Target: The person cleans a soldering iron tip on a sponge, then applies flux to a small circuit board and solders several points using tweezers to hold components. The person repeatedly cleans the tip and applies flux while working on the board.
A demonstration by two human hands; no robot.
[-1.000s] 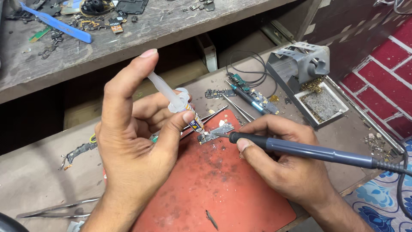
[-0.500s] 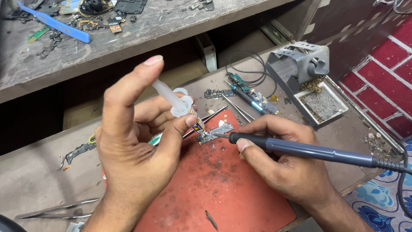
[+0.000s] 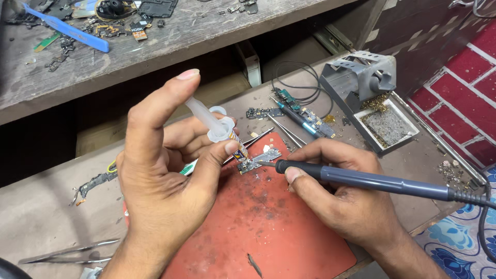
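Note:
My left hand [image 3: 165, 170] grips a small clear syringe [image 3: 214, 124], thumb raised over its plunger, with the nozzle pointing down at a small circuit board [image 3: 258, 160]. The board lies on the far edge of a red work mat [image 3: 258, 227]. My right hand [image 3: 336, 191] holds a dark blue soldering iron [image 3: 372, 181] like a pen, its tip touching the board from the right. Both hands hover just above the mat.
A grey soldering iron stand [image 3: 361, 77] with a tray of brass wool [image 3: 385, 126] sits at the back right. Tweezers [image 3: 67, 252] lie at the left front, more circuit boards [image 3: 305, 113] and black wire behind. A wooden shelf [image 3: 103, 57] with parts runs above. Red brick floor at right.
My left hand has shifted the syringe slightly, bringing its nozzle down closer to the small board. The right hand and soldering iron have stayed nearly still.

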